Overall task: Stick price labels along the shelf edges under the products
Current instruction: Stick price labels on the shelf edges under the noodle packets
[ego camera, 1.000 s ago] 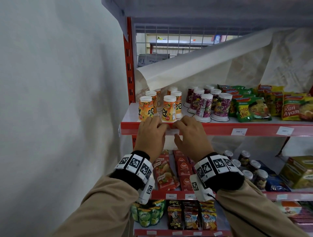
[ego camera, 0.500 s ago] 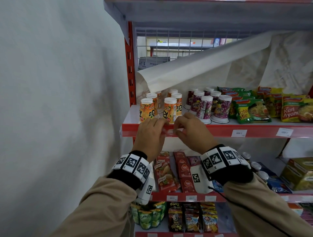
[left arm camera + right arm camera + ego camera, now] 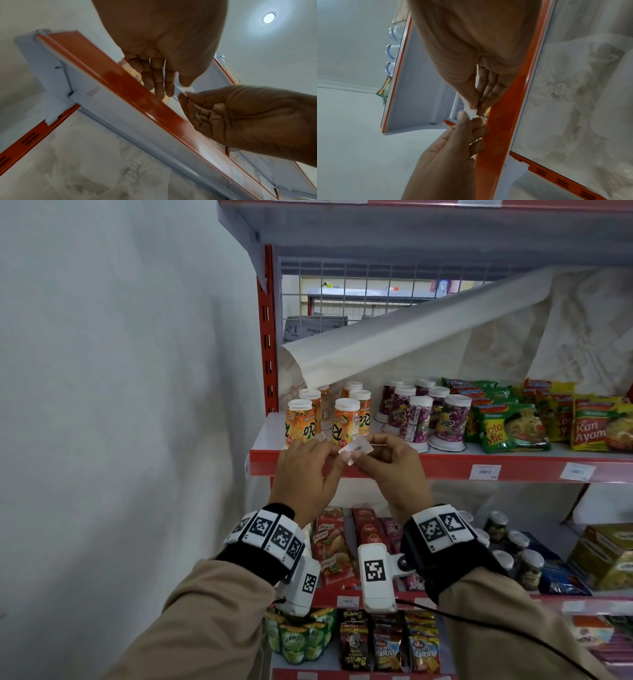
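Both hands pinch one small white label (image 3: pixel 356 449) in front of the red shelf edge (image 3: pixel 445 465): left hand (image 3: pixel 306 474), right hand (image 3: pixel 394 470).

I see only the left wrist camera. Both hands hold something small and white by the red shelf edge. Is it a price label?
Observer: Yes. The head view shows printed digits on the price label, pinched by the left hand and right hand.
Operator: Which products stand above?
Observer: Orange cups with white lids.
Operator: Are other labels already stuck?
Observer: Two stuck labels, further right on this red shelf edge.
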